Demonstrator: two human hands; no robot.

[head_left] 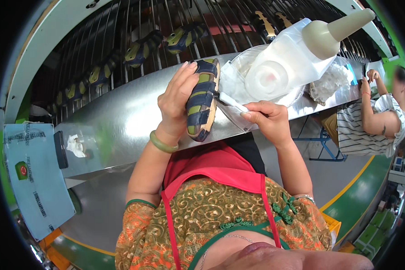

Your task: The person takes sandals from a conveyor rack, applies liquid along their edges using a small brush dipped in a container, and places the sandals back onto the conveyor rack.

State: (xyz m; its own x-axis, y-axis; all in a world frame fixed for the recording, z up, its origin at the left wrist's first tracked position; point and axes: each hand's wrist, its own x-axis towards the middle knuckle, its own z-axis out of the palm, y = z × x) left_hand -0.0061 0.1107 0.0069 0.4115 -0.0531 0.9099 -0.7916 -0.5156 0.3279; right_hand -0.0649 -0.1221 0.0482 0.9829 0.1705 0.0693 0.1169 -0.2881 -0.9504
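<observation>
Navy/olive striped shoe up over near edge of metal table, pale sole edge facing R. L hand clamped on shoe's side; R hand pinching white-handled tool, dark tip at shoe. Clear bottle w/ beige nozzle nearby. More shoes on bars behind.
</observation>
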